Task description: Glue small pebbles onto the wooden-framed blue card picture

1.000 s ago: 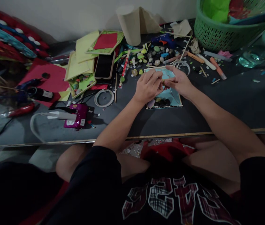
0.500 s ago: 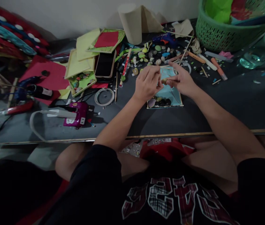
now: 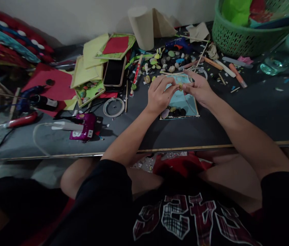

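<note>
Above a light blue framed panel (image 3: 190, 100), my left hand (image 3: 160, 95) and my right hand (image 3: 199, 88) meet fingertip to fingertip. Pinched between them is a small yellowish pebble (image 3: 181, 87); both hands touch it. My right index finger is raised away from the pinch. Dark pebbles (image 3: 177, 112) and a pale purplish one (image 3: 165, 113) lie along the panel's near edge. A thin dark line curves across the blue surface. Fine detail of the pebble is too small to make out.
Loose pebbles (image 3: 171, 61) and a blue glue gun (image 3: 178, 43) lie behind the panel. A green basket (image 3: 239, 41) and a bottle (image 3: 272, 65) stand right. Leftward are a phone (image 3: 114, 73), a tape roll (image 3: 114, 107) and a purple glue gun (image 3: 86, 127).
My left fingers have moved in toward my right fingertips and now close on the pebble too. The hands are nearer each other; the panel stays put.
</note>
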Available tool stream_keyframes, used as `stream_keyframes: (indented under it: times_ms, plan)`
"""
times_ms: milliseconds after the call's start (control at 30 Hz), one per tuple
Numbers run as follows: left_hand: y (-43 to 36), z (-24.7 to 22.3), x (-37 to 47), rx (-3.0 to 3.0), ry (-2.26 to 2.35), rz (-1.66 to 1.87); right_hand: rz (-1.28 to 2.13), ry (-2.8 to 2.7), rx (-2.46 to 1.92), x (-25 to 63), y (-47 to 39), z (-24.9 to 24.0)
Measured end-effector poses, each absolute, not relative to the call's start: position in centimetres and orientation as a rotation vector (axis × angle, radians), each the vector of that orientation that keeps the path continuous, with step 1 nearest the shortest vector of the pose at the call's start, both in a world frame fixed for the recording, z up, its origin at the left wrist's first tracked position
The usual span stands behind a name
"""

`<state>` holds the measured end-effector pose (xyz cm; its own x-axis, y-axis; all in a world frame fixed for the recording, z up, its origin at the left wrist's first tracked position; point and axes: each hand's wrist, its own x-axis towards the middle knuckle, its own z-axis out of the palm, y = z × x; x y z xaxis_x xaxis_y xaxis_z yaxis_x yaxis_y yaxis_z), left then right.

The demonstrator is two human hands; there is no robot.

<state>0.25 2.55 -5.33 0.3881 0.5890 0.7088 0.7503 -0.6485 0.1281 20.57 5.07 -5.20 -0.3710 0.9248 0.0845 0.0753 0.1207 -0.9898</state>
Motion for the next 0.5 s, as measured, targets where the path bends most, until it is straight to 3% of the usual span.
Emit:
stream_keyframes:
  times_ms: [500]
  plan:
    - [2.66,-4.76,0.52,-2.463,-1.062,-0.887,1.364,-1.586,-1.11,20.45,4.41,-4.64]
